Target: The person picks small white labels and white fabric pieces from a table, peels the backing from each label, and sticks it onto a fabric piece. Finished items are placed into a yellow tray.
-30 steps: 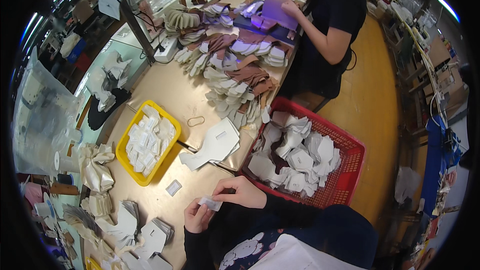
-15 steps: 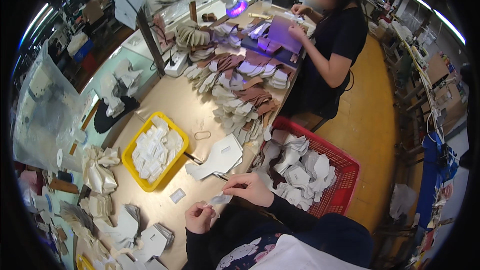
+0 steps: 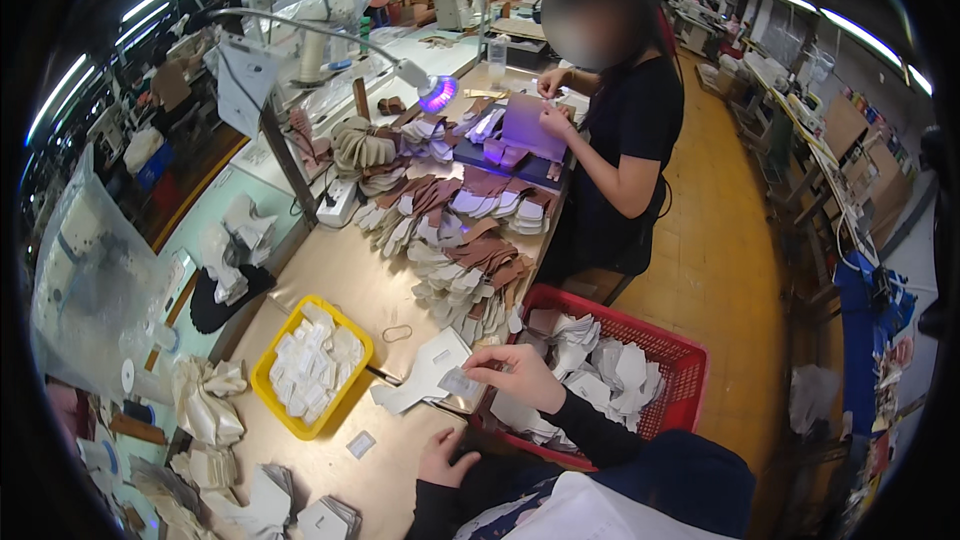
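My right hand (image 3: 522, 378) pinches a small translucent label (image 3: 458, 383) between thumb and fingertips. The label is over the lower right part of a flat stack of white shoe-shaped cut pieces (image 3: 425, 370) near the table edge; whether it touches them I cannot tell. Close to the front edge, my left hand (image 3: 446, 460) is empty, with thumb and fingers apart. A single small grey label (image 3: 361, 444) lies on the table to its left. Beyond that stands a yellow basket (image 3: 262, 380) filled with white labels.
A red perforated basket (image 3: 682, 380) of white pieces stands at the table's right side. Piles of brown and white cut pieces (image 3: 470, 280) cover the far table, under a lit purple lamp (image 3: 437, 93). A co-worker (image 3: 640, 130) works there. More white stacks (image 3: 265, 505) lie at near left.
My hands have parted: the left has let go and opened. My right hand has carried the label to the white cut pieces. The view has tilted upward.
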A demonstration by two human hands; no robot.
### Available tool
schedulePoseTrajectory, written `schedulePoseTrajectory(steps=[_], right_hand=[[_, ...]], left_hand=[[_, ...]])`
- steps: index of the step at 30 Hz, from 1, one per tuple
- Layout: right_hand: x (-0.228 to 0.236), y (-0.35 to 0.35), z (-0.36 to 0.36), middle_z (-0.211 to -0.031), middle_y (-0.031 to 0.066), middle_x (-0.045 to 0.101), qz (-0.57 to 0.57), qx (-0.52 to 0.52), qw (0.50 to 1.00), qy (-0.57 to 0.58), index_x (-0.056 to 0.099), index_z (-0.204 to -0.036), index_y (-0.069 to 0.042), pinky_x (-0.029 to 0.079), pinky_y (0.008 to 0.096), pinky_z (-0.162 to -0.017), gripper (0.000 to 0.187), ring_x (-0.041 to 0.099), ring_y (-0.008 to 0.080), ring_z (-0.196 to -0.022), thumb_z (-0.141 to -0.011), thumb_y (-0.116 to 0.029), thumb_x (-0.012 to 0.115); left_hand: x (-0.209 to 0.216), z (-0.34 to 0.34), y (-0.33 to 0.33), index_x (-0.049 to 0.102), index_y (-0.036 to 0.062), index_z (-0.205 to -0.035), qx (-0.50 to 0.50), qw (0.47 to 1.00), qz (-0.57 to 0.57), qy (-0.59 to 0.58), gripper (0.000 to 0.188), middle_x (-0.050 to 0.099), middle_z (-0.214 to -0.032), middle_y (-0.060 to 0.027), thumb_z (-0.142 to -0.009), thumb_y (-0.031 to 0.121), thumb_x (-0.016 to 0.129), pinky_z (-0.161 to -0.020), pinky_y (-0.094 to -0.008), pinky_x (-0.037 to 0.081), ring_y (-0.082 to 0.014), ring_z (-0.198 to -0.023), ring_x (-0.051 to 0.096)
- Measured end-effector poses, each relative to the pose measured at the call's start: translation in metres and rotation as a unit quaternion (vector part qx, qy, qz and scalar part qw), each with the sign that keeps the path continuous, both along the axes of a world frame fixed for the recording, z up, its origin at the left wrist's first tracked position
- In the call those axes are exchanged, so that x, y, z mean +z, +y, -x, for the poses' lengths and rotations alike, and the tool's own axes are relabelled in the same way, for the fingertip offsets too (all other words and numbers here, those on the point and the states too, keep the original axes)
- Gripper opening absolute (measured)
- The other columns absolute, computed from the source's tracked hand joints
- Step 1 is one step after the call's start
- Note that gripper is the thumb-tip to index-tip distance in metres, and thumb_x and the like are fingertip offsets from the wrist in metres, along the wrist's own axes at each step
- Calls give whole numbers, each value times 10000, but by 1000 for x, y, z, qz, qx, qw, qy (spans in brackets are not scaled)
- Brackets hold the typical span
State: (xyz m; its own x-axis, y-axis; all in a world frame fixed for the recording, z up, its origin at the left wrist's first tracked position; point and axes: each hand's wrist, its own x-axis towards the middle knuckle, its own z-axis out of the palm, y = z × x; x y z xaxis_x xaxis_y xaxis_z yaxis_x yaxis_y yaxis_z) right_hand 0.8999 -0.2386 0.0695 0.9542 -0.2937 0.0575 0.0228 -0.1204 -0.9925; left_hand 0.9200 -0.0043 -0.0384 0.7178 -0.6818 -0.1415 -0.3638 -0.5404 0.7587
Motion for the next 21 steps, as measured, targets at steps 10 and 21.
schedulePoseTrajectory(steps=[10, 21], right_hand=[[-8, 30, 29, -829, 59, 697, 85, -9, 995, -41, 715, -923, 3, 499, 238, -669, 113, 650, 117, -740, -849, -82, 720], [-48, 61, 18, -792, 65, 693, 188, -27, 981, -39, 720, -808, -26, 420, 324, -759, 75, 607, 213, -738, -762, -72, 756]], left_hand=[[51, -9, -46, 530, -4, -1308, 159, 840, 423, 299, 526, 636, -1127, -129, -825, -4, 739, -864, -282, 520, -169, -1024, 628], [38, -2, -10, 657, -46, -1053, 306, 825, 361, 310, 278, 699, -909, -95, -796, -29, 763, -748, -245, 547, -127, -801, 667]])
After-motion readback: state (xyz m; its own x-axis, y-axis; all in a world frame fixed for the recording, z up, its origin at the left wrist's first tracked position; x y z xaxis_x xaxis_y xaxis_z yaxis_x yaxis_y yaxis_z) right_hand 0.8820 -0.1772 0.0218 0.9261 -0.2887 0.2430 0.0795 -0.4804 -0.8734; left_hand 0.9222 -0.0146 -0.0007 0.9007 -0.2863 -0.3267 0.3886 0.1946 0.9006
